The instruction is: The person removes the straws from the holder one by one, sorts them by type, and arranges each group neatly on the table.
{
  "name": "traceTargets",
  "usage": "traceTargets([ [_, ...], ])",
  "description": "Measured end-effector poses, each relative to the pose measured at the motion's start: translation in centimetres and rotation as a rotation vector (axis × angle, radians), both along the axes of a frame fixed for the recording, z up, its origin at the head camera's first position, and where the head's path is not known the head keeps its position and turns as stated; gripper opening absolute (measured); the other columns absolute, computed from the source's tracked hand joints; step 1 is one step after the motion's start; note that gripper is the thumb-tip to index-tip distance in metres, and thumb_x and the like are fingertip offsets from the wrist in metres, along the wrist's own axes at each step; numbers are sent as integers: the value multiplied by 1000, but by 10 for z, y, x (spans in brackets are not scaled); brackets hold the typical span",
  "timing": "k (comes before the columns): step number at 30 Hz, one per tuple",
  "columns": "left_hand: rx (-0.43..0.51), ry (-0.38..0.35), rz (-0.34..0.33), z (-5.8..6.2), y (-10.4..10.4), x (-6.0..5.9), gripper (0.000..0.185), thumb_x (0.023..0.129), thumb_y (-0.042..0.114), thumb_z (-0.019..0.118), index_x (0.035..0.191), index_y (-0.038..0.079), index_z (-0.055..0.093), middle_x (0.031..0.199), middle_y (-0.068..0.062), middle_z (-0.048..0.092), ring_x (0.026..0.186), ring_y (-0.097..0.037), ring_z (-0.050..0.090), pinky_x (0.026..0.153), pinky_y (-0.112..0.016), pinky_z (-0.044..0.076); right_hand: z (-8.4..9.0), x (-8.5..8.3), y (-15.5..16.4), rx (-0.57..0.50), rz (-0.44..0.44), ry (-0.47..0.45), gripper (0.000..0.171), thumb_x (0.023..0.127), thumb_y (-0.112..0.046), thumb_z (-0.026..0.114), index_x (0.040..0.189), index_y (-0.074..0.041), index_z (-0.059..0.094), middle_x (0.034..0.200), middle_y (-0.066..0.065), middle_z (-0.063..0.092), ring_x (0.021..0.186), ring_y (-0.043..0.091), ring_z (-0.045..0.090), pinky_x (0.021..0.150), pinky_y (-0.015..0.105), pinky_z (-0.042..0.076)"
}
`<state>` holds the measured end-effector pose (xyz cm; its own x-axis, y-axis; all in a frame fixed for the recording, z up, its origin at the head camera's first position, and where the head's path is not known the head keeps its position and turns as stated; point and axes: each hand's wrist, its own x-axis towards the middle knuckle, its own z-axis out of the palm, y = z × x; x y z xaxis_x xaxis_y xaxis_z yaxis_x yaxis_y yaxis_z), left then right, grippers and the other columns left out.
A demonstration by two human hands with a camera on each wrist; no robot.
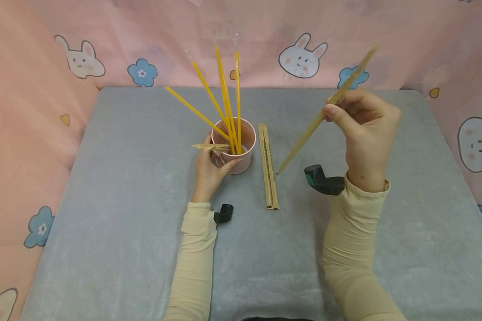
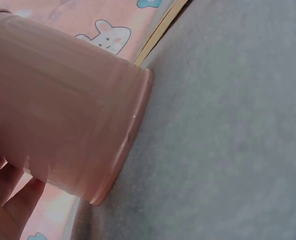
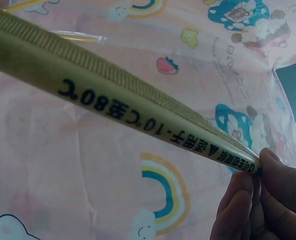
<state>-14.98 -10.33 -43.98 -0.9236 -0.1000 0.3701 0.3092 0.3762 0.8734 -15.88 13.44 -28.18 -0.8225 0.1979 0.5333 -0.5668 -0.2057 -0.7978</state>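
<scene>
The light over my tabletop (image 1: 104, 200) is bright, soft and even, coming mostly from above, so shadows are faint: a pale one lies beside my right sleeve (image 1: 353, 240) and under the pink cup (image 1: 241, 151). Nothing glares in the head view. The stick (image 1: 325, 111) in my right hand is blurred toward its upper tip. My left wrist view is soft and close, with a thin highlight along the cup's base; my fingers (image 3: 248, 210) look dim.
</scene>
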Motion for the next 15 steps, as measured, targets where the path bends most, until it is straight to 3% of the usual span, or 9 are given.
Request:
traceTargets([
  [4,-11,-1,3,0,0,1,90,66,11,87,140,-2,38,129,-18,54,106,-26,53,91,-34,42,-4,0,2,7,19,-31,13,71,21,68,77,26,58,66,18,63,55,25,54,60,29,51],
  [8,-14,2,-2,1,-1,0,91,66,12,87,141,-2,37,132,-18,52,118,-25,50,101,-32,37,-8,0,3,-2,37,-64,10,71,22,67,77,24,59,66,16,63,56,25,54,60,28,50],
  [15,-8,4,-12,0,-1,0,91,67,13,86,142,1,36,133,-16,51,123,-23,47,104,-29,34,-16,0,3,29,51,-82,12,71,20,68,75,24,58,64,15,62,56,23,54,60,28,50],
])
